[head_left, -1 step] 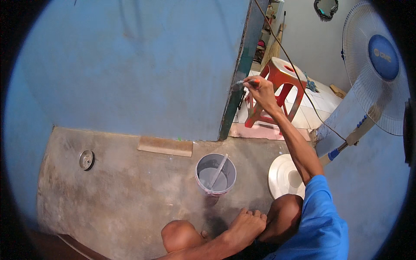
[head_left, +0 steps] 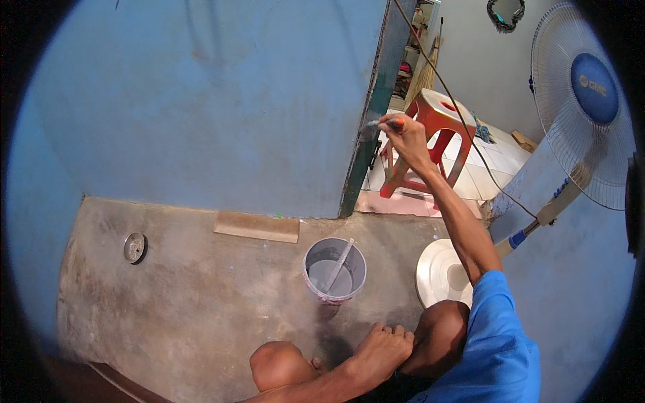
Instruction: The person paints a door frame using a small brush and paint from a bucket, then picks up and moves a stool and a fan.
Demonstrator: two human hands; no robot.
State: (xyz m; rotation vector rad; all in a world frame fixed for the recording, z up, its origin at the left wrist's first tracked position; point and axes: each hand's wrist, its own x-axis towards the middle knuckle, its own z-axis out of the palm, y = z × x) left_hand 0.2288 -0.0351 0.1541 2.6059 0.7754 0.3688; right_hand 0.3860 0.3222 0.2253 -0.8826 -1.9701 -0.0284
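Observation:
In my right hand (head_left: 411, 142) is a paintbrush (head_left: 398, 124) with an orange-red and dark handle, pinched between thumb and fingers. Its bristle end lies against the edge of the dark green door frame (head_left: 366, 151), beside the blue wall (head_left: 235, 121). A wet-looking grey patch shows around the bristles. My left hand (head_left: 384, 346) rests by my right knee, its fingers curled; nothing shows in it. Ahead of it on the floor stands a paint bucket (head_left: 365, 265) with grey paint inside and a stirring stick (head_left: 338, 266) leaning across it.
Past the doorway stands a red plastic stool (head_left: 440, 121) on white tiles. To the right are a blue and white fan (head_left: 594, 87), its round white base (head_left: 430, 272) and a hanging cable (head_left: 494, 178). A small metal dish (head_left: 135, 248) and a flat board (head_left: 255, 227) lie on the concrete floor.
The brush in my right hand has shifted very slightly at the door frame. My left hand has stayed where it was.

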